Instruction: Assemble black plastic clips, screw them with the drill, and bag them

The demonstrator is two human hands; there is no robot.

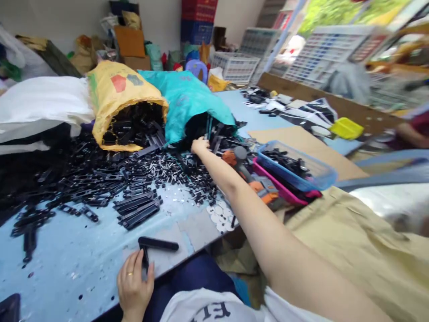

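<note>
My left hand (136, 281), with a ring on one finger, rests at the table's near edge. Its thumb and fingers close round one arm of an angled black plastic piece (158, 243), whose other arm lies out to the right. Far forward, my right hand (201, 146) is at the mouth of a teal sack (187, 96) filled with dark parts. Its fingers look pinched beside a thin upright strip, but blur hides what they hold. Below that hand spreads a heap of small black parts (167, 170). Several long black bars (139, 209) lie side by side nearer me.
A yellow sack (125, 96) and a white sack (43, 100) spill black parts on the left. Under my right forearm lies an orange-and-grey power tool (264, 188). Beside it sit a blue bin (295, 167) and a pink tray (281, 185). White discs (221, 217) lie near the edge.
</note>
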